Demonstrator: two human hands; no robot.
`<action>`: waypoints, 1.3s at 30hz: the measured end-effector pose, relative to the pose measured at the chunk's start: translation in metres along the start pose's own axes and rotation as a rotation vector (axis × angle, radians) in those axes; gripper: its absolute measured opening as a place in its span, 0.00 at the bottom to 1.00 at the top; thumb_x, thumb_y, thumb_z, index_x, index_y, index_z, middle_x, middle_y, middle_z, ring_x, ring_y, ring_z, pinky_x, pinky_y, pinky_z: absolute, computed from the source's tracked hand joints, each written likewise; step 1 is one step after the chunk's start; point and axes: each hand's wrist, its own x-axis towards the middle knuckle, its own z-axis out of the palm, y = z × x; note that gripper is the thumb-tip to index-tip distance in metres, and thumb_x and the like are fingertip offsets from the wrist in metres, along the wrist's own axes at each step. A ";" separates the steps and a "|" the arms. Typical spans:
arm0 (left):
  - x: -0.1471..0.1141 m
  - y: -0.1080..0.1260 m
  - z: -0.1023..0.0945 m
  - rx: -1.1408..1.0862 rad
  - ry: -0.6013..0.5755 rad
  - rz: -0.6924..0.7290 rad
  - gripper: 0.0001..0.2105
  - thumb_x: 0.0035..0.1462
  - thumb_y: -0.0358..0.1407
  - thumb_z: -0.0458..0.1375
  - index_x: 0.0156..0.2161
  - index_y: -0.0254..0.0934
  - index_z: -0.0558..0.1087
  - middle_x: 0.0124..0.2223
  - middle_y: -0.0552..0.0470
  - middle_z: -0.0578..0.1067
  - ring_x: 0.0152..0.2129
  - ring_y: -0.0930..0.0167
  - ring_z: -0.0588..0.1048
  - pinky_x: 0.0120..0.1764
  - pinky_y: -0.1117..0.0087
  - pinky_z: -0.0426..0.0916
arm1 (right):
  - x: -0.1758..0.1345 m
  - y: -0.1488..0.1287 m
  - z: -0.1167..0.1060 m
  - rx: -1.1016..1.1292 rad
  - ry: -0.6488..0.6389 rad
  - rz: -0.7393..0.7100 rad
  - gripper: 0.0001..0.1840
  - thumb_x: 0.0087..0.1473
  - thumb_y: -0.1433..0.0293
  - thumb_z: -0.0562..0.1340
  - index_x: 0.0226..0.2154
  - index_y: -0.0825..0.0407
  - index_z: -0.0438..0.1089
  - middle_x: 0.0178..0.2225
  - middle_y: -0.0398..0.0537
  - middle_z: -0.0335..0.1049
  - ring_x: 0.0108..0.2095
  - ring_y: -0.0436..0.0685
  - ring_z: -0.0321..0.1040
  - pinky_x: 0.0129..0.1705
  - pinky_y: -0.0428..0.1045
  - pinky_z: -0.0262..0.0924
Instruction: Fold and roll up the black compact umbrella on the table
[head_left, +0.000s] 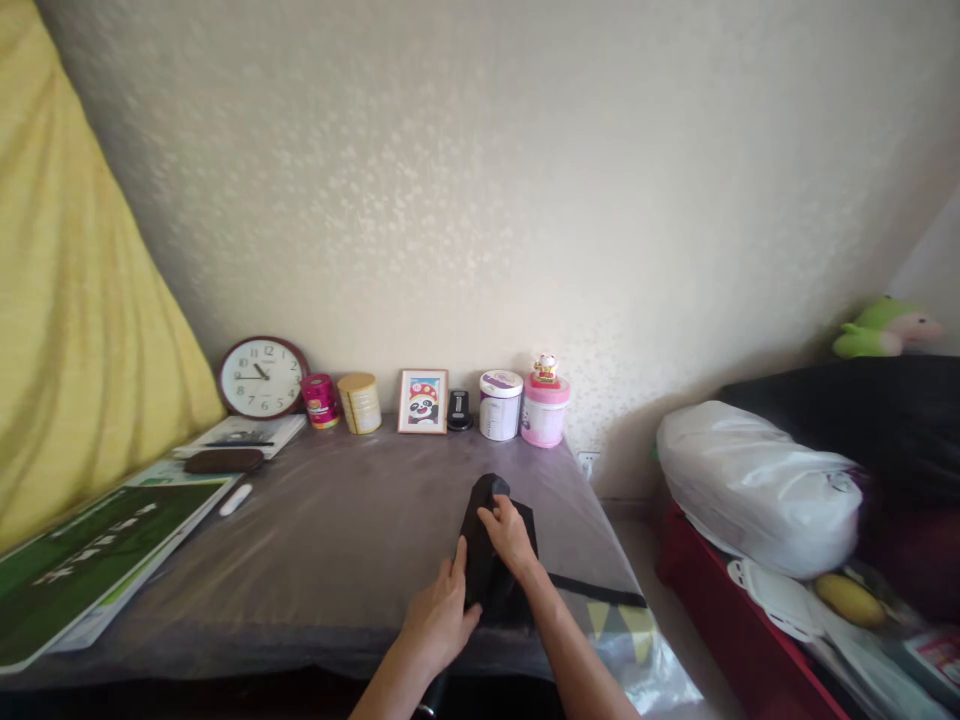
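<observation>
A black cloth bundle (477, 560) lies on the near part of the table, long and narrow with its far end raised; its exact kind I cannot make out. My left hand (442, 615) is closed around its left side, thumb toward the near end. On the upper right of the bundle my right hand (508, 532) is closed, its curled fingers partly hidden. A black strap (600, 590) stretches from near the bundle to the right table edge. Below my left wrist a dark rod-like end with a shiny ring (427, 710) shows, partly hidden by the forearm.
Along the wall stand a clock (263, 377), a pink can (321, 402), a yellow tin (360, 404), a framed panda picture (423, 402) and two tubs (500, 406). Green-covered papers (97, 550) and a white marker (235, 500) lie left. A white plastic bag (757, 485) sits beyond the right edge.
</observation>
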 end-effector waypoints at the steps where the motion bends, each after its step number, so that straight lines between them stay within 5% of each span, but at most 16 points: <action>1: 0.000 0.000 -0.001 -0.011 -0.003 -0.005 0.35 0.53 0.34 0.48 0.63 0.33 0.37 0.58 0.39 0.61 0.45 0.62 0.71 0.42 0.67 0.64 | -0.001 -0.001 0.002 0.004 -0.012 -0.001 0.13 0.48 0.68 0.57 0.39 0.53 0.68 0.21 0.43 0.68 0.21 0.52 0.65 0.20 0.44 0.57; 9: 0.000 -0.006 -0.001 -0.091 0.000 0.020 0.35 0.52 0.35 0.49 0.62 0.29 0.38 0.61 0.40 0.57 0.53 0.64 0.65 0.49 0.70 0.61 | -0.007 -0.010 0.001 0.132 -0.167 0.022 0.14 0.51 0.65 0.55 0.41 0.51 0.64 0.21 0.39 0.67 0.16 0.47 0.62 0.15 0.42 0.55; 15: -0.002 -0.010 -0.003 -0.069 0.001 0.028 0.26 0.54 0.38 0.48 0.57 0.28 0.55 0.58 0.38 0.62 0.50 0.64 0.68 0.49 0.68 0.61 | -0.011 -0.015 0.001 0.293 -0.329 0.002 0.13 0.54 0.61 0.51 0.32 0.53 0.64 0.24 0.42 0.71 0.15 0.44 0.61 0.17 0.40 0.55; 18: -0.006 -0.014 -0.004 -0.127 0.013 0.045 0.31 0.53 0.39 0.49 0.59 0.25 0.48 0.58 0.36 0.61 0.52 0.64 0.66 0.50 0.70 0.60 | -0.013 -0.015 0.000 0.291 -0.329 -0.010 0.13 0.54 0.61 0.52 0.31 0.53 0.63 0.24 0.42 0.72 0.15 0.44 0.61 0.18 0.40 0.56; 21: -0.011 -0.019 -0.005 -0.221 0.038 0.026 0.41 0.52 0.38 0.51 0.62 0.29 0.29 0.63 0.37 0.52 0.55 0.65 0.63 0.51 0.71 0.60 | -0.014 -0.015 0.000 0.278 -0.319 -0.021 0.13 0.54 0.61 0.51 0.31 0.52 0.64 0.25 0.42 0.73 0.15 0.45 0.62 0.18 0.41 0.56; 24: -0.016 -0.018 -0.006 -0.191 0.144 0.005 0.42 0.53 0.38 0.51 0.61 0.36 0.23 0.63 0.41 0.51 0.53 0.65 0.65 0.49 0.69 0.62 | -0.014 -0.014 0.002 0.265 -0.309 -0.036 0.13 0.55 0.61 0.51 0.32 0.52 0.64 0.25 0.41 0.73 0.16 0.45 0.63 0.18 0.41 0.56; 27: -0.016 -0.012 -0.003 -0.013 0.341 0.062 0.37 0.53 0.38 0.52 0.63 0.43 0.35 0.63 0.43 0.51 0.56 0.61 0.60 0.53 0.61 0.58 | -0.013 -0.013 0.004 0.233 -0.294 -0.061 0.12 0.55 0.62 0.51 0.32 0.52 0.65 0.25 0.41 0.73 0.16 0.45 0.63 0.19 0.41 0.56; 32: -0.002 -0.011 0.025 0.116 0.451 0.189 0.34 0.49 0.36 0.53 0.61 0.38 0.48 0.63 0.40 0.52 0.57 0.55 0.56 0.54 0.51 0.56 | -0.018 -0.018 0.001 0.148 -0.268 -0.107 0.12 0.57 0.64 0.50 0.34 0.51 0.66 0.26 0.41 0.73 0.17 0.46 0.64 0.23 0.42 0.59; 39: 0.012 -0.024 0.069 0.000 0.563 0.265 0.35 0.52 0.28 0.43 0.62 0.38 0.31 0.62 0.40 0.52 0.58 0.61 0.57 0.53 0.54 0.62 | -0.030 -0.018 -0.003 -0.177 -0.147 -0.561 0.12 0.57 0.69 0.52 0.35 0.48 0.72 0.36 0.45 0.74 0.42 0.54 0.66 0.48 0.50 0.56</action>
